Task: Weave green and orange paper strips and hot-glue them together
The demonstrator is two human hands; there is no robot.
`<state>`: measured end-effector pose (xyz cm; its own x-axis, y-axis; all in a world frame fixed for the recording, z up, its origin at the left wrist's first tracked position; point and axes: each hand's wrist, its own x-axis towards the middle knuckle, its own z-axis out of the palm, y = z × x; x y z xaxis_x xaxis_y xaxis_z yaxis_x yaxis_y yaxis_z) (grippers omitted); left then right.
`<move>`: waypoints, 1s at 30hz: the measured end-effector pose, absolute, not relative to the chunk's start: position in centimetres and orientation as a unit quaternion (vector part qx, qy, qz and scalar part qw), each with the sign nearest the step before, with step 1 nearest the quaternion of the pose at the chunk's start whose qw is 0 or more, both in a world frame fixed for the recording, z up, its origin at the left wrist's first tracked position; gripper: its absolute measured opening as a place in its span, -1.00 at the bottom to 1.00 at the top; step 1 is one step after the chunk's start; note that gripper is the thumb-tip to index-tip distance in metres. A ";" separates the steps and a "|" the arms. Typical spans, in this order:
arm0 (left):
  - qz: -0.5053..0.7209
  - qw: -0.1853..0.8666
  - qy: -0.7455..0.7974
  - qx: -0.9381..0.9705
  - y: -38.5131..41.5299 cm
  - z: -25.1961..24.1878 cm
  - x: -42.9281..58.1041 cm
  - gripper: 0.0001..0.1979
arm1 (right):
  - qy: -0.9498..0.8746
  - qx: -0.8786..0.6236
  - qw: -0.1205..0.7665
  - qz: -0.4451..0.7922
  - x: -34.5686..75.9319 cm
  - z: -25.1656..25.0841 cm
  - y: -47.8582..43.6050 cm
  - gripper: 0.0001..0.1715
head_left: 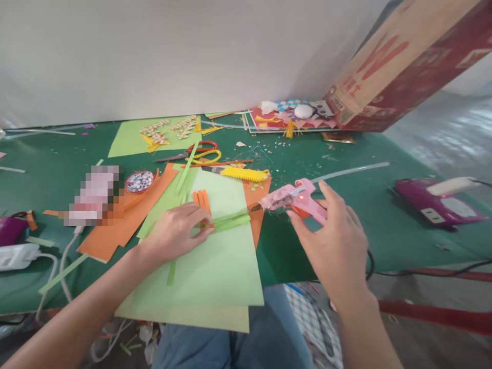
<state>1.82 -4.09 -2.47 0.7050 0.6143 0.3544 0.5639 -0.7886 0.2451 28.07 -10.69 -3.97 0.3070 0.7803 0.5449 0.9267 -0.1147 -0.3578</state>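
My right hand (pixel 338 241) grips a pink hot glue gun (pixel 282 197) with a lit orange light and a clear glue stick (pixel 351 171) coming out of its back. Its nozzle points left, close to the end of some light green paper strips (pixel 232 221). My left hand (pixel 179 230) pinches the other end of those strips, where they meet several orange paper strips (pixel 202 200); the join is partly hidden by the fingers. Beneath lie light green paper sheets (pixel 226 277), overhanging the table's near edge above the lap.
Red-and-yellow-handled scissors (pixel 203 152) and a yellow utility knife (pixel 246 173) lie beyond the sheets. Orange paper (pixel 130 215), a round container (pixel 139 181) and a blurred phone-like item (pixel 96 195) are left. A purple power socket (pixel 438 202) sits right; a paper bag (pixel 407 61) stands behind.
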 end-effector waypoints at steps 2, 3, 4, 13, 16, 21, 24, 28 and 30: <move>0.208 0.050 0.323 0.922 -4.1 -2.4 2.0 -0.94 | -0.572 -0.745 0.328 -0.107 28.3 -4.1 -10.9 -0.33; 0.204 0.046 0.325 0.922 -4.2 -2.4 2.0 -0.93 | -0.569 -0.747 0.327 -0.106 28.5 -4.1 -10.9 -0.33; 0.201 0.042 0.327 0.923 -4.2 -2.3 2.1 -0.92 | -0.567 -0.749 0.326 -0.104 28.6 -4.1 -11.0 -0.33; 0.209 0.045 0.334 0.918 -4.6 -2.3 2.3 -0.92 | -0.562 -0.757 0.319 -0.093 29.5 -3.7 -11.6 -0.32; 0.197 0.027 0.335 0.921 -4.6 -2.2 2.5 -0.92 | -0.565 -0.751 0.326 -0.102 29.7 -4.0 -11.7 -0.34; 0.189 0.008 0.341 0.921 -4.8 -2.0 2.6 -0.91 | -0.566 -0.742 0.341 -0.109 29.9 -4.4 -11.6 -0.36; 0.177 0.023 0.349 0.920 -5.0 -1.8 2.6 -0.92 | -0.562 -0.746 0.342 -0.107 30.2 -4.5 -11.6 -0.36; 0.158 0.031 0.369 0.915 -5.1 -1.6 2.9 -0.92 | -0.554 -0.752 0.340 -0.108 30.6 -4.4 -11.7 -0.35; 0.156 0.030 0.381 0.911 -5.1 -1.6 2.9 -0.88 | -0.549 -0.757 0.337 -0.109 30.7 -4.4 -11.7 -0.35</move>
